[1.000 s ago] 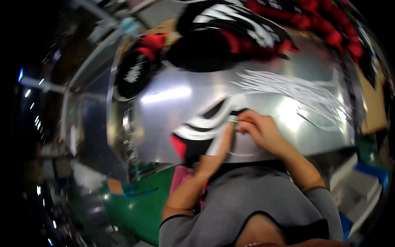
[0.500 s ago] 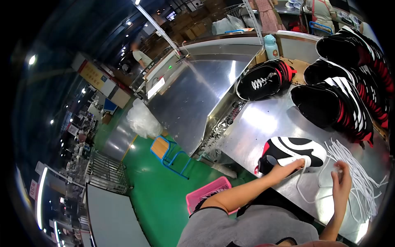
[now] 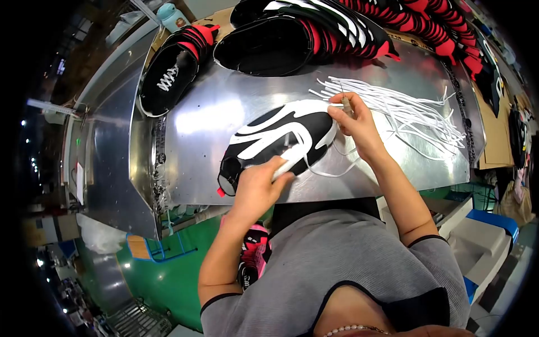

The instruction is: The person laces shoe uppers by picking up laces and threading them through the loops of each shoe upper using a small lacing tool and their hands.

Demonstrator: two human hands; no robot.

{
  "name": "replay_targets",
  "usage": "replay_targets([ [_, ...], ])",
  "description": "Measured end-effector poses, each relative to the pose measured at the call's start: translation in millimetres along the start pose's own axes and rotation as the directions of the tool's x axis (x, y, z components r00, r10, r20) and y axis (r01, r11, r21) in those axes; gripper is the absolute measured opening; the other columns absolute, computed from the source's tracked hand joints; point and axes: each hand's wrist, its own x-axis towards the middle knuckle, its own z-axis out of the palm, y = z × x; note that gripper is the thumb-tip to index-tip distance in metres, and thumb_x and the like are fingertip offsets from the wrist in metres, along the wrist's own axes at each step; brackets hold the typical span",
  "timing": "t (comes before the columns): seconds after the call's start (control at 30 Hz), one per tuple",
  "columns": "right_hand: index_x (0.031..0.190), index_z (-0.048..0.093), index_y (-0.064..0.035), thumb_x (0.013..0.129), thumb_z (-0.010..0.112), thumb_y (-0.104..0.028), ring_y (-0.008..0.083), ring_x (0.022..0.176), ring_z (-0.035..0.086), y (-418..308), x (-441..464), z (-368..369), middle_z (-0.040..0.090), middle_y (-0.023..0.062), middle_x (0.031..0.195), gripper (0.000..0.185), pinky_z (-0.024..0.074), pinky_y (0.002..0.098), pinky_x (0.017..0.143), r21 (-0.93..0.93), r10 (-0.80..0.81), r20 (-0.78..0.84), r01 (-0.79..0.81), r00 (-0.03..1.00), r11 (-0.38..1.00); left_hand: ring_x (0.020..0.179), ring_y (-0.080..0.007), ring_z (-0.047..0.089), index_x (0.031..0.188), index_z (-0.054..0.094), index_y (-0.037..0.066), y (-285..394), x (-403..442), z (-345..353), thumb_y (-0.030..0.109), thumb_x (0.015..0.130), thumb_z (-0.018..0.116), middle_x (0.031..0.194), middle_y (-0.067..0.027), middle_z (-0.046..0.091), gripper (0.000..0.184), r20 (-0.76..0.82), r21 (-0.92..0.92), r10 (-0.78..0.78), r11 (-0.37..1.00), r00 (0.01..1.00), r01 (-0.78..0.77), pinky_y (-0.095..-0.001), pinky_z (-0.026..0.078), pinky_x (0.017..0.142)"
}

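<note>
A black and white shoe upper (image 3: 264, 128) with a red tab lies on the metal table. My left hand (image 3: 259, 184) is closed on its near edge, thumb and fingers at the white eyelet strip. At its toe end my right hand (image 3: 358, 119) is closed around a small awl (image 3: 347, 105) with a light handle and thin metal tip pointing up. A white shoelace (image 3: 331, 174) curves from the upper across the table below the right hand. A bundle of white shoelaces (image 3: 415, 115) lies just beyond that hand.
Stacked black and red shoe uppers (image 3: 269, 48) stand along the table's back. A single laced upper (image 3: 171, 73) lies at the left, near a light blue bottle (image 3: 171, 17). Below the left table edge are a blue-framed stool (image 3: 140, 247) and a pink basket (image 3: 261, 255).
The view has swung right and downward over the table. My right hand, earlier beside the shoelaces with no tool visible, is now at the upper's toe with the awl. My left hand still grips the upper.
</note>
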Motion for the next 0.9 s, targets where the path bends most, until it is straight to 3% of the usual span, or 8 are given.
replay_targets([
  [0.27, 0.096, 0.070, -0.0039, 0.085, 0.076, -0.033, 0.0088, 0.068, 0.064, 21, -25, 29, 0.068, 0.0044, 0.072, 0.031, 0.0498, 0.0254, 0.063, -0.437, 0.118, 0.131, -0.049, 0.984, 0.898, 0.065, -0.0343, 0.063, 0.099, 0.064, 0.004, 21, 21, 8, 0.010, 0.088, 0.063, 0.076, -0.0148, 0.065, 0.012, -0.287, 0.228, 0.203, 0.964, 0.936, -0.139, -0.0420, 0.048, 0.060],
  [0.33, 0.094, 0.069, -0.0035, 0.090, 0.071, -0.027, 0.0089, 0.072, 0.060, 20, -21, 34, 0.066, 0.0038, 0.079, 0.024, 0.0493, 0.0268, 0.063, -0.178, 0.081, 0.252, -0.036, 0.964, 0.983, 0.069, -0.0345, 0.065, 0.102, 0.068, 0.006, 18, 28, 5, 0.009, 0.090, 0.059, 0.083, -0.0178, 0.067, 0.015, -0.329, 0.209, 0.238, 0.962, 0.914, -0.175, -0.0415, 0.050, 0.062],
  [0.4, 0.093, 0.069, -0.0044, 0.091, 0.068, -0.026, 0.0122, 0.074, 0.062, 34, -22, 31, 0.066, 0.0053, 0.080, 0.021, 0.0499, 0.0312, 0.066, -0.192, -0.151, 0.371, 0.235, 0.916, 0.953, 0.070, -0.0365, 0.065, 0.097, 0.069, 0.004, 13, 32, -2, 0.012, 0.089, 0.063, 0.082, -0.0177, 0.067, 0.013, -0.422, 0.121, 0.231, 0.973, 0.877, -0.198, -0.0408, 0.051, 0.063],
  [0.47, 0.095, 0.066, -0.0039, 0.091, 0.065, -0.026, 0.0221, 0.069, 0.062, 17, -39, 15, 0.066, 0.0125, 0.080, 0.022, 0.0494, 0.0370, 0.065, -0.394, -0.071, 0.457, 0.274, 0.887, 0.877, 0.068, -0.0306, 0.064, 0.099, 0.067, 0.000, 10, 27, -13, 0.011, 0.089, 0.066, 0.081, -0.0160, 0.068, 0.015, -0.378, 0.022, -0.029, 0.999, 0.925, 0.041, -0.0369, 0.050, 0.065],
  [0.6, 0.093, 0.064, -0.0061, 0.090, 0.065, -0.028, 0.0347, 0.076, 0.062, 27, -73, -26, 0.063, 0.0111, 0.081, 0.022, 0.0485, 0.0436, 0.067, -0.541, -0.192, 0.567, 0.538, 0.801, 0.646, 0.080, -0.0173, 0.057, 0.112, 0.060, -0.005, -1, 23, -54, 0.010, 0.091, 0.064, 0.090, -0.0104, 0.064, 0.026, -0.589, -0.055, -0.006, 0.998, 0.808, -0.033, -0.0315, 0.047, 0.075],
  [0.73, 0.094, 0.065, -0.0075, 0.089, 0.064, -0.024, 0.0315, 0.085, 0.063, 7, -100, -84, 0.062, 0.0101, 0.091, 0.017, 0.0492, 0.0418, 0.071, -0.663, -0.044, 0.495, 0.410, 0.868, 0.626, 0.092, -0.0122, 0.052, 0.117, 0.059, -0.002, 2, 15, -98, 0.011, 0.094, 0.062, 0.102, -0.0036, 0.059, 0.027, -0.664, -0.208, -0.126, 0.978, 0.737, -0.021, -0.0245, 0.042, 0.083],
  [0.8, 0.095, 0.066, -0.0069, 0.088, 0.065, -0.021, 0.0311, 0.082, 0.063, -15, -110, -99, 0.060, 0.0111, 0.088, 0.016, 0.0497, 0.0404, 0.072, -0.673, -0.069, 0.467, 0.405, 0.882, 0.619, 0.077, -0.0188, 0.063, 0.101, 0.066, -0.002, 17, 19, -91, 0.009, 0.089, 0.067, 0.087, -0.0094, 0.068, 0.016, -0.833, -0.118, -0.018, 0.982, 0.553, -0.146, -0.0316, 0.049, 0.071],
  [0.9, 0.096, 0.068, -0.0054, 0.088, 0.068, -0.013, 0.0194, 0.076, 0.061, -15, -108, -103, 0.061, 0.0069, 0.086, 0.012, 0.0481, 0.0305, 0.067, -0.486, -0.153, 0.407, 0.356, 0.900, 0.798, 0.090, -0.0117, 0.056, 0.114, 0.063, -0.003, 41, 3, -78, 0.008, 0.090, 0.067, 0.101, -0.0041, 0.063, 0.026, -0.552, -0.149, -0.149, 0.986, 0.820, 0.080, -0.0247, 0.045, 0.082],
])
